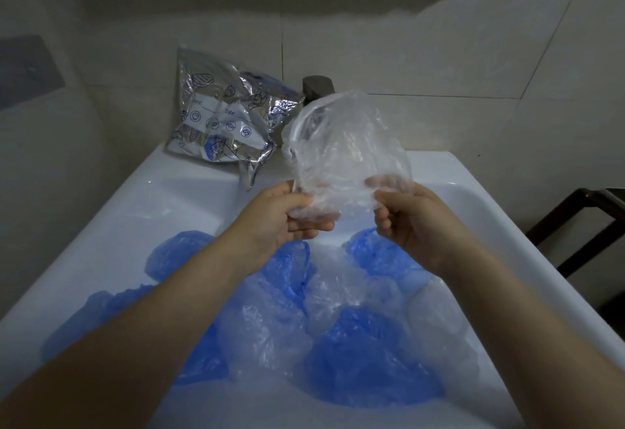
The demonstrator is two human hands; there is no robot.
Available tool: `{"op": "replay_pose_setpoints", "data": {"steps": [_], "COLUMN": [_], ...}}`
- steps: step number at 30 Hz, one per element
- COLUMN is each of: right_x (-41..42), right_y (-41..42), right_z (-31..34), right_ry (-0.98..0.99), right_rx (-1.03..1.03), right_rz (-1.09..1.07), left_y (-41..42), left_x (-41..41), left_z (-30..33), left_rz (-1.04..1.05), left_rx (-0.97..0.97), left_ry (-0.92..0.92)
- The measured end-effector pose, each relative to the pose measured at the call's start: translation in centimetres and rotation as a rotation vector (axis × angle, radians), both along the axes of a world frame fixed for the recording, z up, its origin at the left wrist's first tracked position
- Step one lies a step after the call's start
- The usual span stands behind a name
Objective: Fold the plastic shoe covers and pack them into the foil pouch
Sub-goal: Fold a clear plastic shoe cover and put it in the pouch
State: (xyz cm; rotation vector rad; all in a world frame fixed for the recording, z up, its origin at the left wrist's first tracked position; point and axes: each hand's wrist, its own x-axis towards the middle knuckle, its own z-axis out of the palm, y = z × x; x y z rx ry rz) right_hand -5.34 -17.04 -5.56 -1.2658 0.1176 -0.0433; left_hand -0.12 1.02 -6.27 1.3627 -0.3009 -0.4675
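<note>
At far left, leaning against the tiled wall on the back ledge of the white ceramic basin [189, 205], stands the crinkled silver foil pouch with blue line drawings and a white label [221, 113]. Something blue shows at its upper right edge, possibly covers already packed, though the dim light makes that hard to confirm.

The left hand [287, 213] pinches the lower left edge of a clear, crumpled plastic shoe cover [341, 144], thumb on the near side and fingers curled beneath. The right hand [409, 215] grips the lower right edge the same way, its fingertips showing through the film. The cover is held up above the basin, ballooning upward between the two hands, just in front of the dark tap [318, 86].

This film looks nearly weightless, limp and slippery; it will likely trap air and spring open again, so it probably needs flattening before folding. The gathered rim, where both hands already hold it, seems the firmest place to grip.

Below the forearms, a loose heap of blue and clear plastic shoe covers [338, 327] fills the basin, still unfolded. The basin's surface is smooth and glossy. Pale tiles line the wall behind, and a dark metal frame [575, 225] stands at far right.
</note>
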Motion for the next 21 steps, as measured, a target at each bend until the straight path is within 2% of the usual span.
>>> {"op": "replay_pose_setpoints", "data": {"steps": [5,6,8,10,12,14,16,18,21], "right_x": [0.0,-0.2,-0.7,-0.4,0.4,0.5,0.3,-0.2,0.2], "right_y": [-0.3,-0.5,-1.2,-2.2,-3.2,-3.2,-2.7,-1.8,-1.2], "right_z": [0.3,0.4,0.5,0.2,-0.2,-0.1,-0.4,-0.6,-0.8], "right_ry": [-0.024,-0.078,-0.193,-0.199,-0.054,0.061,-0.009,-0.075,-0.049], "right_rx": [0.249,0.229,0.038,-0.229,-0.420,-0.383,-0.463,-0.566,-0.473], "right_rz": [0.054,0.092,0.213,0.295,0.289,0.228,0.143,0.031,-0.027], "left_y": [0.4,0.6,1.0,1.8,1.9,1.6,1.0,0.7,0.4], "left_x": [0.6,0.2,0.2,0.6,1.1,1.5,1.2,0.9,1.0], "left_z": [-0.2,0.2,0.3,0.3,0.1,-0.4,-0.7,-1.1,-1.4], "left_rz": [-0.078,-0.088,-0.100,-0.091,-0.049,0.037,0.142,0.151,0.171], "left_rx": [-0.247,-0.263,-0.280,-0.211,0.001,0.254,0.388,0.383,0.261], "left_ry": [0.138,0.146,0.114,0.093,-0.013,-0.168,-0.296,-0.324,-0.282]}}
